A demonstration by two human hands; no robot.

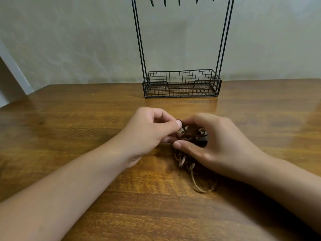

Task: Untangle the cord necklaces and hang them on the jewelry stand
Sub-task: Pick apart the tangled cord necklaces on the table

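Observation:
A tangled bunch of brown cord necklaces [192,136] lies on the wooden table [69,127] between my hands. My left hand [149,131] pinches a small metal end piece and a dark cord at the bunch's left side with thumb and forefinger. My right hand [215,145] curls over the bunch from the right, thumb pressed on the cords, and hides part of them. Lighter tan cord loops [196,181] trail toward me below the right hand. The black wire jewelry stand [181,84] stands behind, its basket base empty, its hooks [165,0] bare at the top edge.
A pale wall rises right behind the stand. The table's left corner ends near a white door frame [15,70]. Bare wood stretches on both sides of my hands and toward me.

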